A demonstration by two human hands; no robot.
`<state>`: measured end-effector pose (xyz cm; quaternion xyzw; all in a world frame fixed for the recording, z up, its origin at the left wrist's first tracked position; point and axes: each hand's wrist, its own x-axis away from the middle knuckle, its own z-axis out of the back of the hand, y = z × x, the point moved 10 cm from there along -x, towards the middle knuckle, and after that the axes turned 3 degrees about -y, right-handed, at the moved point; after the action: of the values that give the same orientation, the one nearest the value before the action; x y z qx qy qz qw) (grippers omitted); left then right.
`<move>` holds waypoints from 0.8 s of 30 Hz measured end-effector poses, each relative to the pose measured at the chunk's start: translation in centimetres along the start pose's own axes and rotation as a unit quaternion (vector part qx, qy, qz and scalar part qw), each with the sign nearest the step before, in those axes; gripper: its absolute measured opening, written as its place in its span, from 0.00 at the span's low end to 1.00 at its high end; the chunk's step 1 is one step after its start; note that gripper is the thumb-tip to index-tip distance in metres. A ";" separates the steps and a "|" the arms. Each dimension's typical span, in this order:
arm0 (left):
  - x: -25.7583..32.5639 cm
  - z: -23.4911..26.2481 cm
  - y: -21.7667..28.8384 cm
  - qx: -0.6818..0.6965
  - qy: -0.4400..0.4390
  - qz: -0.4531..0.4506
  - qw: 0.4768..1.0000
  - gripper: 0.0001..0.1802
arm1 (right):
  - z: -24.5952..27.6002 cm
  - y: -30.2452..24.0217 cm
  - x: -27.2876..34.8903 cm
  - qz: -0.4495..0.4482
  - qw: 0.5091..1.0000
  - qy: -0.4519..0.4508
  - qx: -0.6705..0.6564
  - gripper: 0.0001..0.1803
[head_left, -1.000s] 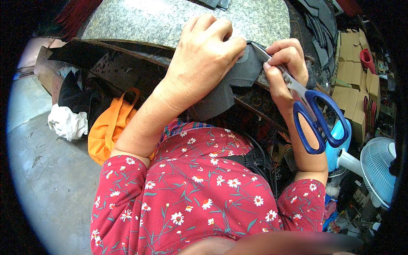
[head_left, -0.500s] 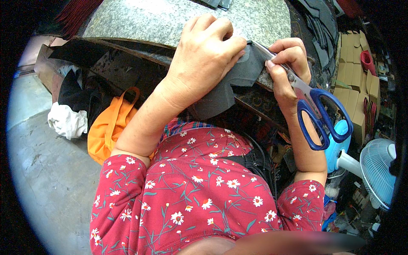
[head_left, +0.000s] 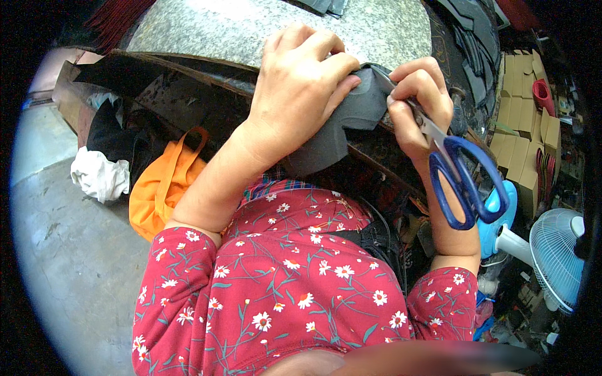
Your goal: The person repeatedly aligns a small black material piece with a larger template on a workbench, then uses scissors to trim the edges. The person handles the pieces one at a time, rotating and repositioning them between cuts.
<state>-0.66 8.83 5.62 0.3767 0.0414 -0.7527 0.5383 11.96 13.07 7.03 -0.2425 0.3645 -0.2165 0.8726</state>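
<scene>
My left hand (head_left: 307, 81) is closed on a dark grey sheet piece (head_left: 357, 111), pinching its upper edge between thumb and fingers. The piece has a notched outline and hangs over the near edge of a speckled stone slab (head_left: 194, 31). In my right hand (head_left: 423, 103) is a pair of scissors (head_left: 467, 169) with blue handles, gripped around the blades near the pivot. The handles hang down loose beside my forearm. The fingers of my right hand are at the piece's right edge; the blade tips are mostly hidden behind them.
Dark cut pieces (head_left: 467, 44) lie stacked at the far right. Light brown boxes (head_left: 517, 125) stand on the right, above a blue and white fan (head_left: 555, 254). An orange bag (head_left: 164, 188) and a white crumpled bag (head_left: 100, 175) are at the left, below the worktable.
My right hand has shifted slightly left, and the scissors have swung so that their handles hang lower and further left. The left hand has barely moved, still gripping the grey piece.
</scene>
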 end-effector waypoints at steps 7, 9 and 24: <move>-0.1 -0.4 0.0 0.012 0.018 -0.041 0.999 0.08 | 1.0 1.8 0.5 -0.047 0.994 0.038 -0.087 0.06; -0.1 -0.5 0.1 0.003 0.016 -0.043 0.999 0.08 | 0.9 2.6 0.9 -0.087 0.988 0.041 -0.118 0.06; -0.1 0.5 -0.1 -0.012 0.025 -0.011 1.000 0.08 | -0.2 0.2 -0.1 0.010 1.000 -0.019 -0.021 0.05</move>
<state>-0.94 8.72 6.03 0.3881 0.0678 -0.7483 0.5337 11.75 13.24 6.84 -0.2608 0.3548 -0.1951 0.8764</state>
